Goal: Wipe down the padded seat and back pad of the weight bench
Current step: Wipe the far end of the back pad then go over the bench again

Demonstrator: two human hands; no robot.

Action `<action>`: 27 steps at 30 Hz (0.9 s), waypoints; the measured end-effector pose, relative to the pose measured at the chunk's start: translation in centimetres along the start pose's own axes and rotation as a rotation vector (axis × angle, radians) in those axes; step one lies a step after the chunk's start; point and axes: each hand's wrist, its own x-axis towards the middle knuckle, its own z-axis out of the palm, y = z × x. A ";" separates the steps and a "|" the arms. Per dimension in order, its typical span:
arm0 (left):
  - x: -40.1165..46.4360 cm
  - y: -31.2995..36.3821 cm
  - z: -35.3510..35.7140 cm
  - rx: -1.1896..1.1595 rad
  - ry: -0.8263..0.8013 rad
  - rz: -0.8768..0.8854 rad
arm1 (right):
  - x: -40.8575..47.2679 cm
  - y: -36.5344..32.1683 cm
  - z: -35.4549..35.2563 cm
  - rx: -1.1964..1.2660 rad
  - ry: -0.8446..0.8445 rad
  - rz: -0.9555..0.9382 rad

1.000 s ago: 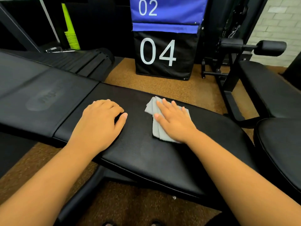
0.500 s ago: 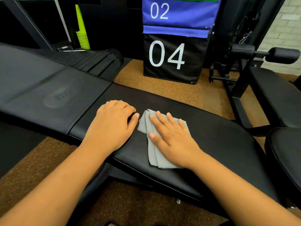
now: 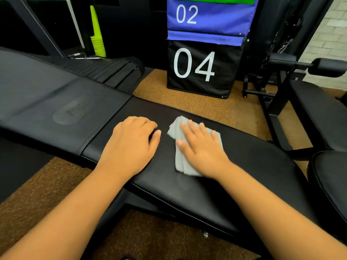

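Observation:
The black padded seat (image 3: 234,166) of the weight bench runs across the middle of the view. Its back pad (image 3: 56,102), with an embossed oval logo, continues to the left. A folded grey cloth (image 3: 180,162) lies on the seat near the seam between the two pads. My right hand (image 3: 202,149) presses flat on the cloth with straight, spread fingers. My left hand (image 3: 131,143) rests on the seat just left of the cloth, fingers loosely curled, holding nothing.
A black soft box marked 04 (image 3: 202,68) stands behind the bench, a blue one marked 02 (image 3: 206,17) stacked on it. Another black bench (image 3: 323,113) and a roller pad (image 3: 328,67) stand at the right. A treadmill deck (image 3: 105,69) lies behind the back pad. The floor is brown cork-like matting (image 3: 206,107).
My right hand slid the cloth left toward my left hand, then a little back to the right and away from me. My left hand stayed in place.

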 end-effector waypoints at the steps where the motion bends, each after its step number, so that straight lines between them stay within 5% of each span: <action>1: 0.1 0.0 0.0 -0.003 0.004 0.004 | -1.7 -0.9 0.0 -0.003 -0.006 -0.053; 7: 0.0 0.0 0.1 -0.008 0.026 0.001 | -3.2 -0.9 -0.5 -0.001 -0.045 -0.184; 18: 0.1 0.0 -0.2 0.007 -0.033 -0.027 | 8.6 1.0 -0.8 0.000 0.029 0.134; 27: -0.1 -0.2 0.3 -0.045 0.081 -0.037 | -1.2 -4.2 0.0 0.034 0.016 -0.159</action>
